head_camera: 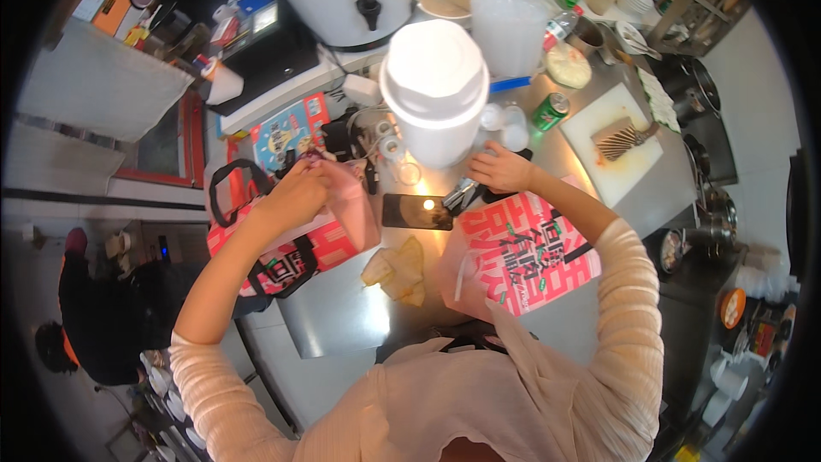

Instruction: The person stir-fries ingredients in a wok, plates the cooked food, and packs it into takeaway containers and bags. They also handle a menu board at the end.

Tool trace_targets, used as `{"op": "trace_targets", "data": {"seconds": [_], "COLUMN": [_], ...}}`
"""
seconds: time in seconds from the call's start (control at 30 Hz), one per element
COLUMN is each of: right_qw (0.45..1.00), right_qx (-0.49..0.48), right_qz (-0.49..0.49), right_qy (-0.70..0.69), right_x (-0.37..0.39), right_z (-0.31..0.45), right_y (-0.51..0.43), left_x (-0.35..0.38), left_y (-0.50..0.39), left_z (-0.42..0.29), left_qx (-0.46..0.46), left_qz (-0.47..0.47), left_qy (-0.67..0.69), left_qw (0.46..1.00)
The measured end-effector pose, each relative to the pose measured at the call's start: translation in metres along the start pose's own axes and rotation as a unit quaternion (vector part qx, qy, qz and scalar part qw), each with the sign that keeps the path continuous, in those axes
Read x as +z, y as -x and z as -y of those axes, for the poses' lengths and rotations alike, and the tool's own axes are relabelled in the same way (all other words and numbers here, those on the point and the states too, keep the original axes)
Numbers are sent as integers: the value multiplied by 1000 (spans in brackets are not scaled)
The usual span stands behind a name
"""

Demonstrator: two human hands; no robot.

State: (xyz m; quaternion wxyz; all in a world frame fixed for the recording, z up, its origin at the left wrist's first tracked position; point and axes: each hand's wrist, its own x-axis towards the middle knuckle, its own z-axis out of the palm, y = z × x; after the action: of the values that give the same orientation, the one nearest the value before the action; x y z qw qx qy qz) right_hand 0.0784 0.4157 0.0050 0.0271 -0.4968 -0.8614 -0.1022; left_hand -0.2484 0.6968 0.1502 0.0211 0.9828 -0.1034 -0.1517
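My left hand (pixel 300 197) has its fingers bent over the upper edge of a pink printed carrier bag (pixel 340 247) with black handles, which stands on the left of the steel table. Over the rear end of a metal stapler (pixel 460 194) lies my right hand (pixel 503 170); whether it grips the stapler is hidden. A second pink printed bag (pixel 526 250) lies flat below my right forearm. Between the bags are a dark phone (pixel 417 212) with a bright reflection and a crumpled yellowish glove or piece of film (pixel 399 271).
Upright behind my hands is a stack of white lidded tubs (pixel 436 90). Clear plastic cups (pixel 513 128), a green can (pixel 551 111) and a white cutting board (pixel 612 147) with a cleaver (pixel 619 139) sit to the right. Another person (pixel 109 314) is at far left.
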Motion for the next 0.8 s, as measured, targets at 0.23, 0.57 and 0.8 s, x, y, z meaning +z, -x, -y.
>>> {"op": "trace_targets", "data": {"seconds": [0.23, 0.57, 0.8], "right_qw": [500, 346, 884], "right_qx": [414, 361, 244], "right_qz": [-22, 15, 87], "right_qy": [-760, -866, -389], "right_x": [-34, -71, -73], "right_z": [106, 125, 72], "right_y": [-19, -121, -172], "left_x": [-12, -5, -14], "left_y": [-4, -8, -11], "left_z": [11, 31, 29], "left_qx": [3, 11, -9], "left_qz": [27, 57, 106], "left_qy": [79, 103, 145], "left_qw": [997, 993, 984]}}
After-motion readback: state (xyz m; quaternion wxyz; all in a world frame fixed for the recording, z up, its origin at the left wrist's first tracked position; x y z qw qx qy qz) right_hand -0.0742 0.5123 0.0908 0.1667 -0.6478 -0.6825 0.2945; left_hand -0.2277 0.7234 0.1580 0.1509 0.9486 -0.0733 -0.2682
